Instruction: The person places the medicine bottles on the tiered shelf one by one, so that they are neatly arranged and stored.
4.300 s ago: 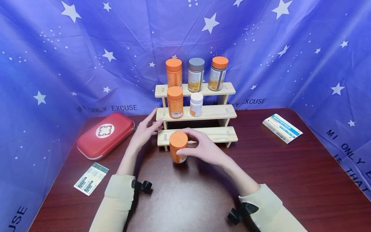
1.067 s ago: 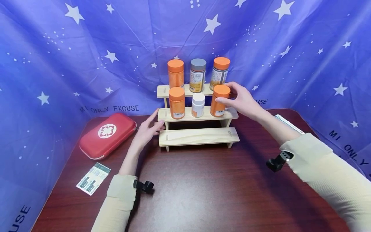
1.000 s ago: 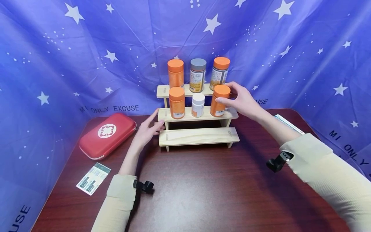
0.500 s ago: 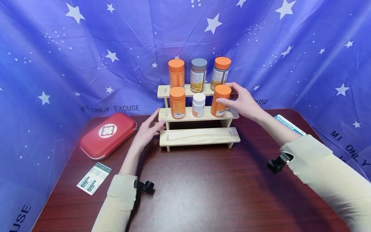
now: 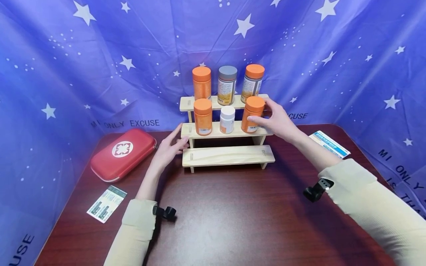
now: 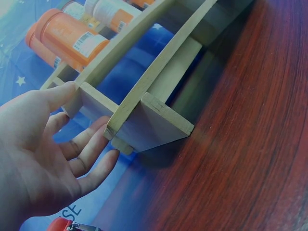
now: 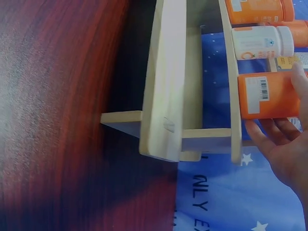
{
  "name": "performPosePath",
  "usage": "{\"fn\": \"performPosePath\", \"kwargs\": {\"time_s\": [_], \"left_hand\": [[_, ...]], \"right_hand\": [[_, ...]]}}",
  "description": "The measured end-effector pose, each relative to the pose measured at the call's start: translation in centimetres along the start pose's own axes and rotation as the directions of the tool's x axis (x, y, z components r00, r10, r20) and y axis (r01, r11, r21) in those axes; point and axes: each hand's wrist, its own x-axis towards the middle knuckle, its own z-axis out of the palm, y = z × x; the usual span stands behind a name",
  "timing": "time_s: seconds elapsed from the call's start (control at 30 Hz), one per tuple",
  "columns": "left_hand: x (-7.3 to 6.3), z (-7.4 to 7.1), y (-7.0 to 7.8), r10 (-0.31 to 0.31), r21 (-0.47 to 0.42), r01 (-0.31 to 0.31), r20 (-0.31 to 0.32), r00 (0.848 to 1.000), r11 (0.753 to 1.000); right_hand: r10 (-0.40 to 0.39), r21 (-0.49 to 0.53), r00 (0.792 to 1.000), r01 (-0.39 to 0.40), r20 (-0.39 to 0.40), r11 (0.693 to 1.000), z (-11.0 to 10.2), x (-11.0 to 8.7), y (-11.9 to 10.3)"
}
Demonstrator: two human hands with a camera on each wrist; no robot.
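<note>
**Steadying a rack, fingers at an orange bottle**

Spanning the whole view, a dark red-brown table [image 5: 233,221] carries everything, with a star-printed blue cloth [image 5: 66,55] hung behind it; the table's near edge is cut off by the frame. Against the far edge stands a three-step wooden rack [image 5: 229,156], its lowest step bare. Near the left edge lies a red zip case [image 5: 122,154], and a flat box [image 5: 329,144] lies by the right edge, partly hidden behind the right forearm.

The right hand [image 5: 277,120] reaches to the right end of the middle step, thumb and fingers loosely curved about an orange bottle [image 5: 253,114] that stands upright there — the wrist view shows the fingertips at its side, though whether they truly grip it is hard to make out. The left hand [image 5: 168,147] rests with straight, spread fingers against the rack's left end.

Three taller bottles [image 5: 227,85] stand on the top step, their labels too small to read. A second orange bottle [image 5: 202,116] and a small white bottle [image 5: 227,119] share the middle step. A printed card [image 5: 106,204] lies near the table's front-left corner.
</note>
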Motion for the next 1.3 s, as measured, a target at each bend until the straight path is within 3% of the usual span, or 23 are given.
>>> {"fn": "performPosePath", "kwargs": {"time_s": [0.37,0.7,0.93,1.13,1.3], "left_hand": [[-0.2,0.2,-0.4,-0.005,-0.006,0.005,-0.013,1.000,1.000],[0.2,1.4,-1.1,0.003,-0.010,-0.003,-0.008,1.000,1.000],[0.1,1.3,-0.9,-0.010,0.000,0.010,-0.017,1.000,1.000],[0.3,1.0,-0.3,-0.003,0.043,0.002,0.020,1.000,0.999],[0.2,0.4,-0.4,-0.011,0.175,0.003,0.044,0.999,0.985]], "right_hand": [[0.018,0.050,1.000,-0.018,0.003,0.999,0.7,-0.4,0.8],[0.058,0.061,0.998,-0.058,-0.001,0.996,-0.3,-2.2,1.7],[0.048,0.084,0.999,-0.047,-0.005,0.995,-0.4,-3.1,2.5],[0.023,0.102,0.998,-0.018,-0.051,0.995,-0.3,-4.1,3.6],[0.020,0.129,0.998,-0.014,-0.052,0.992,-0.3,-4.9,4.6]]}}
